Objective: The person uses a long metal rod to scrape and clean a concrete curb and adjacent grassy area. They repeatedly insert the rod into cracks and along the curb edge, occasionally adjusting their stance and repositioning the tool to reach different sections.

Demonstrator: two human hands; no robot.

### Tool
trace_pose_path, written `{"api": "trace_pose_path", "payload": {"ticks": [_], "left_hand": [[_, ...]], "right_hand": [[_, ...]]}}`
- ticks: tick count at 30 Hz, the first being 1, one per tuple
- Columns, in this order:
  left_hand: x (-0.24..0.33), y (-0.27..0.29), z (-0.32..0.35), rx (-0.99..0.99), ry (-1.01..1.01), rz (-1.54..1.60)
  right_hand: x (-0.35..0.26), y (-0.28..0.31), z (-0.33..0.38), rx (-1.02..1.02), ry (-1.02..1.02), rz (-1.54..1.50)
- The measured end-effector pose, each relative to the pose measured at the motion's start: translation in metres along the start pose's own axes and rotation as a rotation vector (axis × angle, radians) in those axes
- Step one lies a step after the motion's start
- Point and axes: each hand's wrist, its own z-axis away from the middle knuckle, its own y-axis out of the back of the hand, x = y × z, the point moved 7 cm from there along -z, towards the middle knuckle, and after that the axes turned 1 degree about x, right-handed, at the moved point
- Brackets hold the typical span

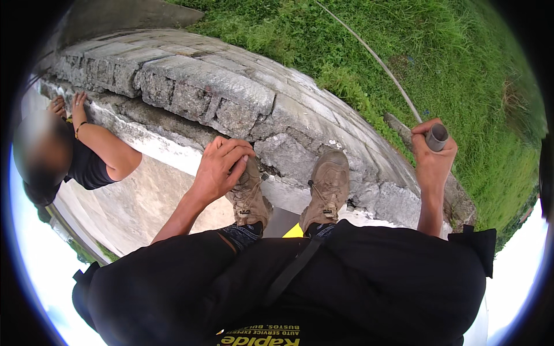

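Observation:
My right hand [433,154] is wrapped round a long thin pole [377,56], whose hollow round grey end rises above my fist. Beyond the hand the pole slants away across the grass. My left hand [216,168] is beside the toe of my left brown shoe [248,196], over the broken top of the concrete wall [288,151]. Its fingers are bent and pressed together, and whatever lies under them is hidden. My right shoe [328,187] is planted on the same wall.
Left of me, another person [95,147] in a dark shirt has both hands on the wall's edge. A long crack splits the stone blocks [196,86]. Dense grass [461,63] grows beyond the wall, and a paved surface [150,202] lies on the near side.

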Motion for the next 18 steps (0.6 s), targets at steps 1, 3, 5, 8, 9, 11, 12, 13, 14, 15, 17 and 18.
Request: {"api": "trace_pose_path", "payload": {"ticks": [1,3,5,8,9,11,12,13,14,15,17,18], "left_hand": [[0.001,0.0,-0.001,0.009,-0.002,-0.002],[0.002,-0.002,0.001,0.023,-0.009,-0.006],[0.001,-0.002,0.004,0.054,-0.015,-0.021],[0.002,-0.002,0.005,0.065,-0.028,-0.033],[0.002,-0.003,0.003,0.063,-0.03,-0.028],[0.003,-0.004,0.001,0.053,-0.029,-0.023],[0.004,-0.003,0.0,0.054,-0.031,-0.021],[0.004,-0.003,0.0,0.055,-0.028,-0.022],[0.005,-0.002,0.0,0.054,-0.027,-0.022],[0.005,-0.002,0.001,0.056,-0.022,-0.022],[0.003,-0.003,0.002,0.058,-0.016,-0.019],[0.003,-0.003,0.001,0.051,-0.012,-0.021]], "right_hand": [[-0.008,-0.006,0.004,-0.019,0.015,0.047],[-0.025,-0.015,0.017,-0.056,0.031,0.144],[-0.025,-0.015,0.019,-0.083,-0.031,0.164],[0.009,-0.008,0.021,0.01,-0.208,0.03],[0.033,-0.004,0.02,0.061,-0.334,-0.069],[0.083,-0.008,0.023,0.151,-0.522,-0.269],[0.107,-0.014,0.026,0.192,-0.581,-0.37],[0.128,-0.023,0.031,0.228,-0.64,-0.473],[0.143,-0.031,0.037,0.251,-0.71,-0.512],[0.157,-0.039,0.044,0.275,-0.78,-0.551],[0.184,-0.049,0.054,0.329,-0.866,-0.574],[0.197,-0.049,0.055,0.362,-0.88,-0.559]]}}
